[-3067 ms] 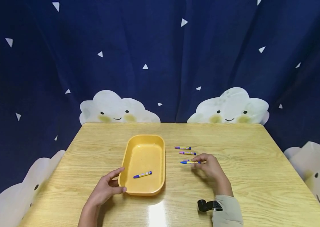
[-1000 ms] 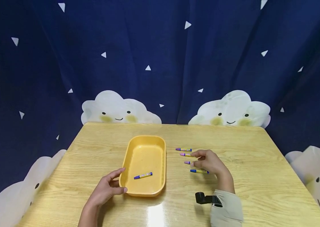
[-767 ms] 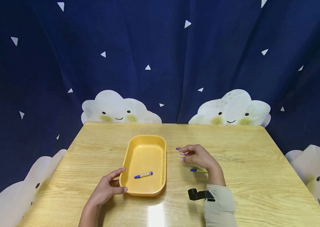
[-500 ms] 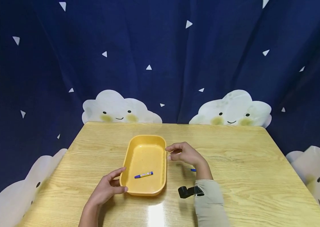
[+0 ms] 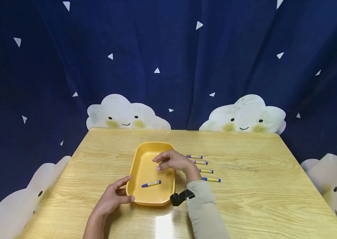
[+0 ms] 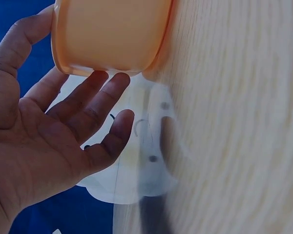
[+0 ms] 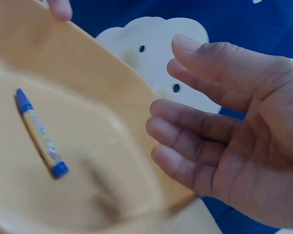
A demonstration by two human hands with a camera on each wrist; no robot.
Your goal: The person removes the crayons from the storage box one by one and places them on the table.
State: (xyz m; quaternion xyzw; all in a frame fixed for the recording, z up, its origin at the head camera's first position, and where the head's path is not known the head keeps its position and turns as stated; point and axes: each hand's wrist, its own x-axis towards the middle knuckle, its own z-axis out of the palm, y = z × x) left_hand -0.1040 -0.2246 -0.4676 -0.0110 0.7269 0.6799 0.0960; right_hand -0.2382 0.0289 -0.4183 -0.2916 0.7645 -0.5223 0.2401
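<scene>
My left hand (image 5: 113, 197) holds the near left corner of the yellow plastic tray (image 5: 170, 156), fingertips at its rim. In the left wrist view, fingers of the left hand (image 6: 53, 126) touch the tray's outer wall (image 6: 112, 34). A blue crayon (image 5: 151, 184) with a printed wrapper lies on the tray floor; the right wrist view also shows this crayon (image 7: 40, 134). Over the tray hovers my right hand (image 5: 171, 161), its fingers loosely bent and holding nothing. In the right wrist view, the right hand (image 7: 234, 126) has nothing between thumb and fingers.
Right of the tray, several crayons lie in a rough column on the wooden table (image 5: 261, 186): a purple crayon (image 5: 196, 157), a pink crayon (image 5: 201, 162), another crayon (image 5: 207, 171) with its tip hidden, and a blue crayon (image 5: 213, 180). Behind hangs a dark blue curtain (image 5: 168, 43).
The right hand set the blue crayon down nearer the front of the row, passed over the other crayons, then moved left above the tray. The left hand stays at the tray's corner.
</scene>
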